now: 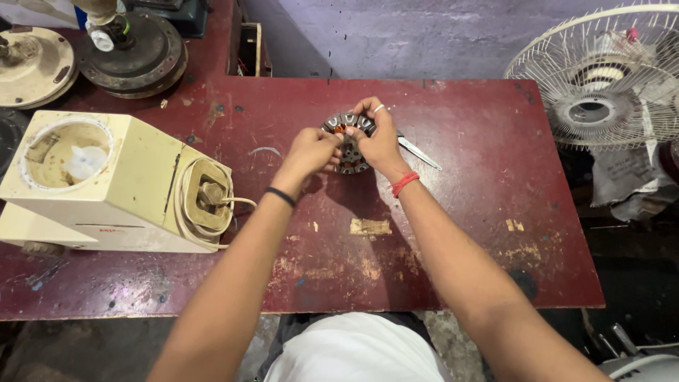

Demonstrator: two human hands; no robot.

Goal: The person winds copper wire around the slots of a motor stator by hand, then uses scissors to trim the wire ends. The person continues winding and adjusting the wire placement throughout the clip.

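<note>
head view: looking down at a dark red worktop (pixel 453 233), paint worn and chipped near the front edge.
stator: round motor stator (pixel 349 143) with copper windings and grey slots, near the worktop's middle, toward the far edge; whether it rests on the surface or is lifted off it, cannot tell.
left hand (pixel 309 152): fingers curled in, closed on the stator's left rim; black band on the wrist.
right hand (pixel 378 138): fingers wrapped over the stator's top and right side, gripping it; ring on one finger, red thread on the wrist.
hands relative: thumbs meet over the stator face, both hands touching it.
blade: slim metal tool (pixel 419 153) lies on the worktop just right of the right hand, point aimed right and toward the viewer; near end hidden behind the hand.
mixer base: cream appliance body (pixel 106 184) on the left of the worktop, lying on its side, cord wound around its end; well apart from the hands.
motor housings: two round metal housings (pixel 134 56) at the far left corner.
fan: white table fan (pixel 608 78) with wire guard off the worktop's right far corner.
</note>
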